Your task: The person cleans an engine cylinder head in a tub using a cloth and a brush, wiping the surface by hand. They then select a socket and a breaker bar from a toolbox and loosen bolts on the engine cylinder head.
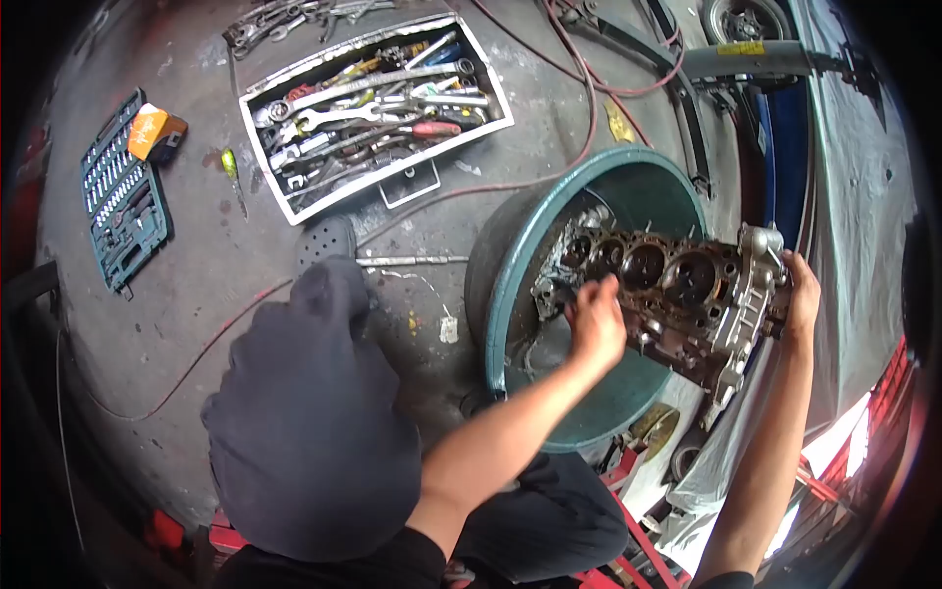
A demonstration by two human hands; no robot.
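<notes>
The right hand (802,294) grips an engine block (677,339) across the green tub's (589,432) right rim; the left hand (596,326), half-curled, overlaps the block, its hold unclear.

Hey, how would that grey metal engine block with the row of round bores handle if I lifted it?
The grey metal engine block with round bores is probably heavy for its size and stiff, given its bulky, cast-looking metal body. It may also be slippery, since its surfaces carry dark, shiny grime.

Engine block (672,299), grimy metal, four bores (645,265) exposed, tilted, seemingly partly inside green tub (589,422).
</notes>
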